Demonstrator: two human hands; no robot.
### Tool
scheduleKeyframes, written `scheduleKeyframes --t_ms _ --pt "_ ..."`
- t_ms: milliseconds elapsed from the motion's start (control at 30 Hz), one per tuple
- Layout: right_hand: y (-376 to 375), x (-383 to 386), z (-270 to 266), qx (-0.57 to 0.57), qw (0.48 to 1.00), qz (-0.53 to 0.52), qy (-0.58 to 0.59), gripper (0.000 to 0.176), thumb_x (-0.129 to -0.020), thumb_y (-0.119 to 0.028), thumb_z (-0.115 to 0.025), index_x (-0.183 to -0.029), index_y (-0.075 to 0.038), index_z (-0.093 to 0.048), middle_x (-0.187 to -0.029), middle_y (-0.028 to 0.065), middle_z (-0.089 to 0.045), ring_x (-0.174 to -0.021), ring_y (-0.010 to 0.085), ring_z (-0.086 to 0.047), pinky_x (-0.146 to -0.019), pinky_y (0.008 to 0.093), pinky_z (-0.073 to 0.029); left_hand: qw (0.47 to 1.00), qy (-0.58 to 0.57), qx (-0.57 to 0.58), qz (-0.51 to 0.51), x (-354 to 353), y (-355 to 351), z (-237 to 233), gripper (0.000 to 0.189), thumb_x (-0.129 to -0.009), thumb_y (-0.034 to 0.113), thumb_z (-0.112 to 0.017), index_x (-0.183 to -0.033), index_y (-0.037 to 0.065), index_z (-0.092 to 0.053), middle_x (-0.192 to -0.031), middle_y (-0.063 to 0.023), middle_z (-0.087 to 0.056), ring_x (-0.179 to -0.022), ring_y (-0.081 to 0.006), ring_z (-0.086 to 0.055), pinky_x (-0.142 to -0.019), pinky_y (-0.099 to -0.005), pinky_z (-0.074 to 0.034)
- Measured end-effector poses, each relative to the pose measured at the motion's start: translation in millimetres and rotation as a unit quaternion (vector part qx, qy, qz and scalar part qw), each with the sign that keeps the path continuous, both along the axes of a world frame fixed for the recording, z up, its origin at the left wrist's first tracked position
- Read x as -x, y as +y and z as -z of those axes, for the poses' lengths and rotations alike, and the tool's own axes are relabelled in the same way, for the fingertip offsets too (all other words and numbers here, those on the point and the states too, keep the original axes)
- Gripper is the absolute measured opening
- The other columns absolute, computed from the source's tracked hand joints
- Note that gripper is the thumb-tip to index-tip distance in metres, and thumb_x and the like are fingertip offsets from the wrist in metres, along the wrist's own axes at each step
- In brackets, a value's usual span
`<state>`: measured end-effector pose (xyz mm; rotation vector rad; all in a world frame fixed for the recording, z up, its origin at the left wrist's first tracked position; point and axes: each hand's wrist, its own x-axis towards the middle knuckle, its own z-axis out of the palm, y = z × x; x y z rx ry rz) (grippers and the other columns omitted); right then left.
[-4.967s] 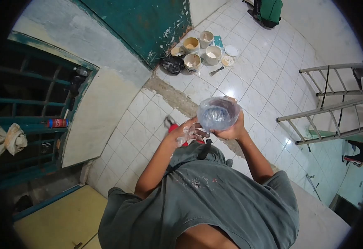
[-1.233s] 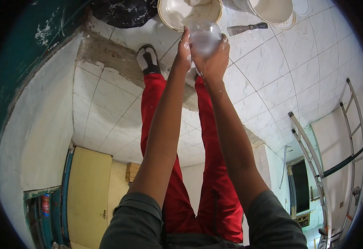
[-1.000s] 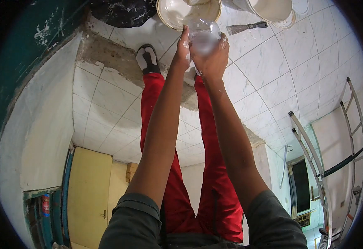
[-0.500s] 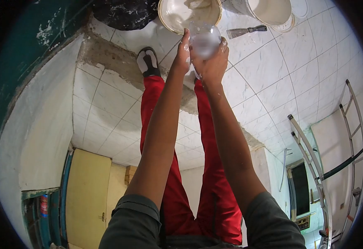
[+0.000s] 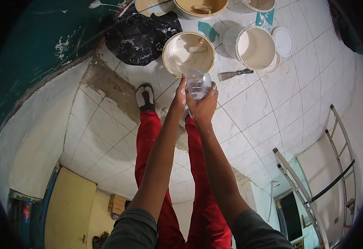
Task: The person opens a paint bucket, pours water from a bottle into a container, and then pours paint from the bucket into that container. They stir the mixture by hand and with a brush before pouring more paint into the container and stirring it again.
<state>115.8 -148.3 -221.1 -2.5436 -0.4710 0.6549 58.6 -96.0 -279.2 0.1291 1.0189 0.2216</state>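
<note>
A clear, rounded plastic container [image 5: 197, 82] with pale smears is between my two hands, in front of my legs. My left hand [image 5: 180, 97] presses against its left side, fingers pointing away from me. Round its right and near side curls my right hand [image 5: 205, 103]; both hands carry white splashes. Just beyond the container stands a round bucket [image 5: 169, 50] with whitish residue and a light-coloured lump inside. A putty knife [image 5: 228, 75] with a dark handle lies on the tiles to the right of the container.
A white bucket [image 5: 230, 39] lies tilted beside a round lid [image 5: 282, 41]. Black plastic sheeting [image 5: 144, 39] is left of the near bucket, and more buckets stand behind. A ladder [image 5: 291, 176] is at right. Broken flooring [image 5: 111, 85] crosses the white tiles.
The view has tilted up, so more buckets show at the far side and everything sits lower in the picture. Both hands still hold the plastic container near the bucket.
</note>
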Motion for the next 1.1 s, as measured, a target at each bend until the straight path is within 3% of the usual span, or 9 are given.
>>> scheduleKeyframes --t_ms 533,633,1100 --pt "0 4 -1 0.015 1.0 0.0 -0.016 0.078 -0.062 -0.034 -0.072 -0.116 0.011 -0.038 -0.1 0.0263 -0.049 -0.09 0.041 -0.052 -0.076 0.0443 -0.045 1.0 0.02 -0.011 0.011 2 -2 0 0.063 -0.09 0.053 -0.038 -0.124 0.0 -0.043 -0.116 -0.0107 -0.053 -0.102 -0.0206 -0.053 -0.092 -0.033 -0.041" --pt "1 3 -5 0.026 0.999 0.014 0.041 0.085 -0.062 -0.032 -0.074 -0.121 0.013 -0.034 -0.106 0.0284 -0.047 -0.098 0.0409 -0.05 -0.083 0.042 -0.043 1.0 0.003 -0.015 0.017 4 -2 1 0.063 -0.09 0.052 -0.037 -0.126 0.0 -0.04 -0.119 -0.0109 -0.051 -0.104 -0.0202 -0.052 -0.092 -0.0328 -0.04" --pt "-2 4 1 0.026 1.0 -0.007 -0.012 0.077 -0.061 -0.033 -0.072 -0.116 0.011 -0.04 -0.099 0.025 -0.049 -0.09 0.0401 -0.053 -0.074 0.0441 -0.046 1.0 0.015 -0.003 -0.003 1 -2 -7 0.058 -0.09 0.051 -0.037 -0.12 0.002 -0.046 -0.109 -0.0103 -0.057 -0.096 -0.0199 -0.056 -0.088 -0.0326 -0.043"
